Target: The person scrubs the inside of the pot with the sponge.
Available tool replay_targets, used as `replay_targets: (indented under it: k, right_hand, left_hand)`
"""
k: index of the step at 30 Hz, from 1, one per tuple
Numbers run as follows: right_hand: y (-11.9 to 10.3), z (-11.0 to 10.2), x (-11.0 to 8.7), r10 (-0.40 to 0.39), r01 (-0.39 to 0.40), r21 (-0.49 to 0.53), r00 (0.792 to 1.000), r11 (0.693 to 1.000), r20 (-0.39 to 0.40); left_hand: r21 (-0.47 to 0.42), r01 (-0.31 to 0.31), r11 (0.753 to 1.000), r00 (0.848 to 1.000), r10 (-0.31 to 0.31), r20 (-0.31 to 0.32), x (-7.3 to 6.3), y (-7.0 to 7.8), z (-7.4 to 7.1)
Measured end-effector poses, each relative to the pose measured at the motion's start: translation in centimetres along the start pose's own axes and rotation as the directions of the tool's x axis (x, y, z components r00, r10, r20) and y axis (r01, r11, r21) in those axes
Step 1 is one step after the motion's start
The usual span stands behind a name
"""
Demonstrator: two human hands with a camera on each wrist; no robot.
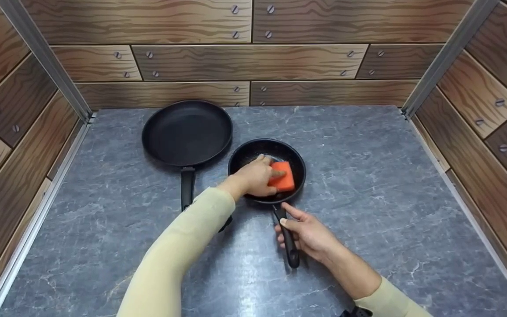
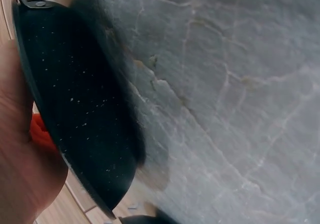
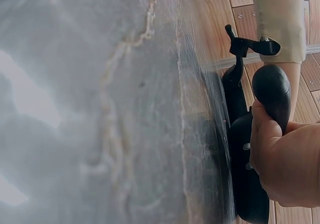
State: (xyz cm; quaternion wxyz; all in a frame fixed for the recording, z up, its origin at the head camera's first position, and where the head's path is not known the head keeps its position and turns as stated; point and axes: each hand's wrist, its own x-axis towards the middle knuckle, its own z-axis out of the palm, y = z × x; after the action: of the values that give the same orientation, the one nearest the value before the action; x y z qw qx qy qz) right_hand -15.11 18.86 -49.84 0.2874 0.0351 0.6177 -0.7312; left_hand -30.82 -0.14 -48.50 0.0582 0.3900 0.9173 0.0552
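A small black frying pan [image 1: 244, 155] with pale speckles stands on the grey marbled table. My left hand [image 1: 255, 177] is inside it, holding an orange sponge [image 1: 287, 182] against the pan's inner surface, one finger lying over the top. The left wrist view has the speckled outer wall of the small pan [image 2: 80, 94], a sliver of the sponge [image 2: 42, 131] and part of the left hand [image 2: 25, 159]. With thumb and fingers my right hand [image 1: 313, 233] grips the pan's black handle [image 1: 292, 251]. In the right wrist view the handle's rounded end [image 3: 272, 87] sticks out above the hand [image 3: 290, 159].
A larger black frying pan [image 1: 187, 132] sits at the back left, its handle [image 1: 187, 187] pointing toward me, partly behind the left sleeve [image 1: 183, 237]. Wood-patterned walls [image 1: 249, 61] enclose the table [image 1: 368, 167] at the back and both sides.
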Motion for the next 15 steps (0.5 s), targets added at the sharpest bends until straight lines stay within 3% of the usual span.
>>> replay_targets:
  k: [10,15]
  right_hand:
    - [0.05,-0.06,-0.11,0.0,0.0,0.004,1.0,1.0,-0.001]
    - [0.1,-0.02,-0.17,-0.005,0.005,0.003,1.0,1.0,-0.006]
  left_hand:
    - [0.033,0.041,0.999,0.997,-0.039,-0.067,0.42,0.02,0.38]
    - [0.012,0.08,0.997,0.992,-0.078,-0.096,0.0,0.27,-0.37]
